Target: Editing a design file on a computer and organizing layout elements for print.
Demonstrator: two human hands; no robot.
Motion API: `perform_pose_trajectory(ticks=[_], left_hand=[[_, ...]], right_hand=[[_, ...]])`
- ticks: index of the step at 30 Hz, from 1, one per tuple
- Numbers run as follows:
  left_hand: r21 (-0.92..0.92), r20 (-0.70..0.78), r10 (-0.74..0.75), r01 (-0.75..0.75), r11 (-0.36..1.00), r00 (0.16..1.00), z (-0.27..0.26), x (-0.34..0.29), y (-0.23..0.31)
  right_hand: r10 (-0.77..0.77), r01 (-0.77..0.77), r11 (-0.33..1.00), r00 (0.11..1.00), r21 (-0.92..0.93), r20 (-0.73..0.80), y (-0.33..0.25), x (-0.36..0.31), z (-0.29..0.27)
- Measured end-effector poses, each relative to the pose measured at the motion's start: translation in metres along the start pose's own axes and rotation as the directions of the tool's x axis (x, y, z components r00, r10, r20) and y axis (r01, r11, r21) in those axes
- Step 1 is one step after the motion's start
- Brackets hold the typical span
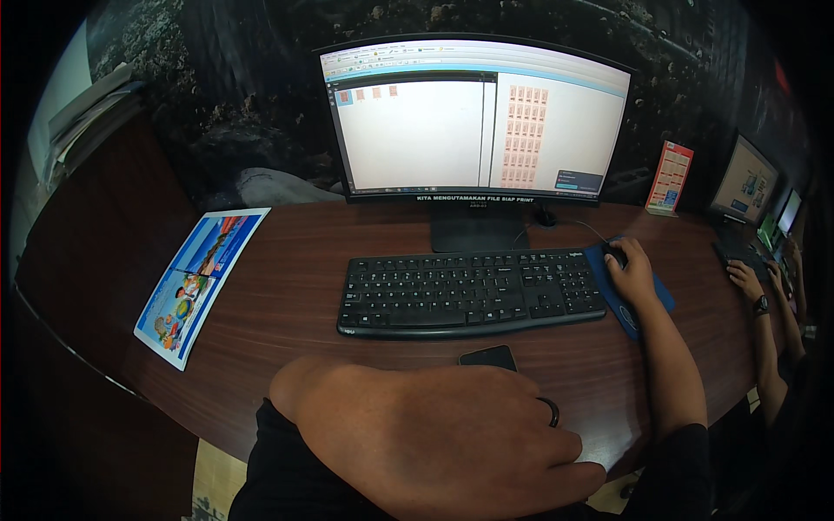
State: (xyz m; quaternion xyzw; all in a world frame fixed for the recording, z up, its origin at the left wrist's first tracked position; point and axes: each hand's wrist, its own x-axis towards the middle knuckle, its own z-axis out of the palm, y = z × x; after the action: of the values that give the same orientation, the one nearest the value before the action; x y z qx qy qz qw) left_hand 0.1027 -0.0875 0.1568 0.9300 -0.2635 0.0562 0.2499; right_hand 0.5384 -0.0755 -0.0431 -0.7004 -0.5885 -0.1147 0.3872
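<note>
Wood-grain desk [278, 291], dark patterned wall [261, 104], right grip [635, 276] clasping mouse [616, 253], left grip [439, 421] unclear

near desk [278, 300]: one monitor [417, 130], one keyboard [434, 293], one mouse [615, 253], one mousepad [620, 302], one phone [488, 357]

Backed by a dark wall [252, 95] covered in a mottled, rocky pattern, with a rounded grey shape [287, 185] low down. Fronted by a long counter [287, 295] in reddish-brown wood grain, stretching on toward the right. Bounded at the left by a dark, higher side panel [104, 204]. Shows pale, patterned flooring [215, 478] at lower left. Catches a soft whitish sheen [612, 447] near the counter's front edge, lower right.
</note>
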Motion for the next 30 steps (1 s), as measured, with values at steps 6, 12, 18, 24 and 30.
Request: perform_pose_trajectory(ticks=[6, 12, 18, 24, 30], left_hand=[[0.009, -0.023, 0.035, -0.035, 0.999, 0.999, 0.000, -0.001, 0.000], [-0.008, 0.044, -0.006, 0.007, 1.000, 0.999, 0.003, 0.002, -0.001], [-0.012, 0.067, -0.012, 0.013, 1.000, 0.998, 0.000, 0.002, 0.000], [0.340, -0.375, -0.023, 0.161, 0.926, 0.927, 0.031, -0.001, 0.016], [0.319, -0.293, -0.012, 0.109, 0.941, 0.956, 0.019, 0.000, 0.018]], right_hand=[[0.003, -0.004, 1.000, 1.000, 0.028, 0.020, -0.002, 0.000, 0.000], [-0.006, 0.005, 0.999, 1.000, 0.040, 0.028, -0.004, 0.000, -0.001], [-0.030, 0.029, 0.999, 0.999, 0.044, 0.021, -0.001, 0.000, 0.000], [-0.024, 0.023, 0.999, 0.999, 0.041, 0.024, -0.002, 0.001, 0.000], [-0.027, 0.025, 0.999, 0.999, 0.045, 0.023, -0.003, 0.001, 0.001]])
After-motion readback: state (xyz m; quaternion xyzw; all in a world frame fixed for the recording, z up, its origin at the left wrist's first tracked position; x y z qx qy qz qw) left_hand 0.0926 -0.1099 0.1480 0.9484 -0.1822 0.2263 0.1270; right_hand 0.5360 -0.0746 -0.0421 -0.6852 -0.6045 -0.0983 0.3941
